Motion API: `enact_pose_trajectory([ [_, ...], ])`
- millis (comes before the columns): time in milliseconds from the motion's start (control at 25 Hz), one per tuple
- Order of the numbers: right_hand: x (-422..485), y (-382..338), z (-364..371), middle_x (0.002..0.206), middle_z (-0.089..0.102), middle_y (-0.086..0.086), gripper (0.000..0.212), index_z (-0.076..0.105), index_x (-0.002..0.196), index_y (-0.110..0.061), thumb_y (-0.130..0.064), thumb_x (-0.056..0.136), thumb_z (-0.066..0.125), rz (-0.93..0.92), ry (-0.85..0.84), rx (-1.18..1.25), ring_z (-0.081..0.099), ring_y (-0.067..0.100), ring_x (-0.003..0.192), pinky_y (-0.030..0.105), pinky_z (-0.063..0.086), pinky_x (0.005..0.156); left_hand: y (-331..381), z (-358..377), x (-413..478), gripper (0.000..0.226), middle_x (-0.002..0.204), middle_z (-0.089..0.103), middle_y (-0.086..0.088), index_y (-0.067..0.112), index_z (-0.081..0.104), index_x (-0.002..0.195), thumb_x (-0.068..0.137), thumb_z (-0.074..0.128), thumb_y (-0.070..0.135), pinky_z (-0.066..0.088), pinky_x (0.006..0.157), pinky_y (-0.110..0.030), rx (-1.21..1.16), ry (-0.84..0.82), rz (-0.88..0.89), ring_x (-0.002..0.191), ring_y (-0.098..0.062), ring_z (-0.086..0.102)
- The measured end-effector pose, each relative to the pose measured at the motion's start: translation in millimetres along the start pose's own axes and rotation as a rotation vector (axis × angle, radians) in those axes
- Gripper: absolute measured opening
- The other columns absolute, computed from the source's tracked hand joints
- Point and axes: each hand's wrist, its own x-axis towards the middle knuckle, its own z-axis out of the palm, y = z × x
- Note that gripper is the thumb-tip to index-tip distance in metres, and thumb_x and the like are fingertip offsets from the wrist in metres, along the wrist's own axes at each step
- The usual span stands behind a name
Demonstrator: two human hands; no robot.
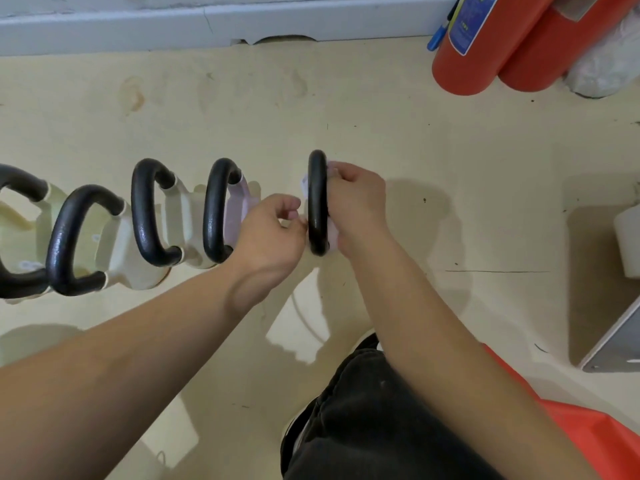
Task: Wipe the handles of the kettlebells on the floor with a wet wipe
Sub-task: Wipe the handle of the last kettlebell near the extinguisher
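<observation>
Writing: blue label [465, 26] on the nearer of two red fire extinguishers [485, 53], top right; print too small to read.
Kettlebells [145, 216]: five in a row on the beige floor [346, 109], black handles, cream and lilac bodies; leftmost cut off by the frame edge.
Rightmost handle [317, 202]: upright; its body is hidden behind the hands.
Wet wipe [304, 183]: pale, wrapped around that handle, mostly covered.
Right hand [356, 202]: clasps the wipe against the handle's right side.
Left hand [273, 233]: fingers curled, tips at the handle's left side; whether they pinch the wipe cannot be told.
Surroundings: white container [627, 244] cut off at right; black trouser leg [363, 410] below; grey skirting [207, 22] at top.
</observation>
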Motion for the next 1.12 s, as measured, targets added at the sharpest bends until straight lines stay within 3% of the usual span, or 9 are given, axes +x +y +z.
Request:
enact_pose_trajectory([
  [80,-15,3,-2,0.08,0.078,0.016,0.029,0.077,0.072,-0.006,-0.002,0.09,0.054,0.044,-0.033,0.026,0.07,0.024,0.066,0.042,0.057,0.07,-7,4,-4,0.027,0.11,0.063,0.006,0.022,0.061,0.124,0.097,0.057,0.017,0.059,0.081,-0.038,-0.024,-0.025,-0.014,0.083,-0.014,0.065],
  [200,-43,17,-22,0.085,0.08,0.006,0.04,0.081,0.067,-0.029,-0.005,0.09,0.059,-0.051,-0.051,-0.119,0.075,0.027,0.09,0.041,0.061,0.09,-12,6,-4,0.02,0.108,0.068,0.005,0.023,0.066,0.112,0.098,0.055,0.014,0.06,0.084,-0.039,-0.03,-0.019,-0.034,0.09,-0.021,0.069],
  [360,-64,46,-44,0.082,0.076,-0.023,0.042,0.077,0.088,-0.052,-0.015,0.096,0.06,-0.191,-0.119,-0.391,0.07,0.002,0.08,0.022,0.052,0.075,-3,12,-7,0.024,0.1,0.074,-0.002,0.018,0.068,0.102,0.096,0.048,0.005,0.06,0.086,-0.04,-0.026,-0.024,-0.035,0.096,-0.025,0.07],
  [440,-58,56,-52,0.068,0.067,-0.032,0.039,0.077,0.112,-0.043,-0.011,0.099,0.056,-0.241,-0.166,-0.519,0.061,-0.006,0.063,0.011,0.042,0.065,-3,13,-7,0.027,0.103,0.073,-0.006,0.015,0.067,0.104,0.094,0.046,0.002,0.059,0.09,-0.043,-0.051,-0.023,-0.056,0.098,-0.027,0.069],
  [520,-51,57,-49,0.07,0.065,-0.021,0.047,0.073,0.124,-0.038,-0.005,0.098,0.051,-0.317,-0.189,-0.677,0.055,0.0,0.06,0.015,0.039,0.062,-5,13,-6,0.029,0.107,0.071,-0.004,0.017,0.066,0.112,0.094,0.047,0.003,0.058,0.093,-0.046,-0.076,-0.015,-0.079,0.101,-0.026,0.068],
  [680,-50,49,-34,0.064,0.065,-0.023,0.05,0.077,0.111,-0.038,-0.002,0.093,0.047,-0.304,-0.176,-0.611,0.054,0.001,0.06,0.015,0.039,0.059,-7,8,-3,0.031,0.11,0.068,0.003,0.019,0.063,0.12,0.096,0.049,0.007,0.057,0.096,-0.045,-0.103,-0.016,-0.117,0.106,-0.021,0.067],
  [840,-76,35,-44,0.097,0.073,-0.028,0.038,0.076,0.114,-0.037,-0.009,0.099,0.055,-0.094,-0.097,-0.267,0.062,-0.021,0.083,0.0,0.045,0.074,-6,10,-7,0.024,0.106,0.071,0.002,0.023,0.064,0.115,0.096,0.051,0.014,0.059,0.092,-0.046,-0.106,-0.023,-0.115,0.102,-0.023,0.069],
  [960,-84,21,-39,0.128,0.067,-0.017,0.034,0.07,0.129,-0.025,-0.011,0.1,0.057,-0.035,-0.094,-0.064,0.062,-0.008,0.109,0.013,0.05,0.094,-3,11,-7,0.023,0.098,0.074,-0.004,0.018,0.066,0.107,0.092,0.051,0.008,0.061,0.083,-0.044,-0.133,-0.043,-0.107,0.094,-0.027,0.071],
  [1120,-86,17,-2,0.129,0.067,-0.004,0.044,0.061,0.14,-0.031,-0.012,0.103,0.047,-0.275,-0.18,-0.361,0.065,0.007,0.112,0.018,0.051,0.096,1,3,-9,0.007,0.069,0.051,-0.004,0.004,0.054,0.082,0.086,0.056,0.01,0.043,0.064,-0.032,-0.211,-0.089,-0.137,0.071,-0.022,0.047],
])
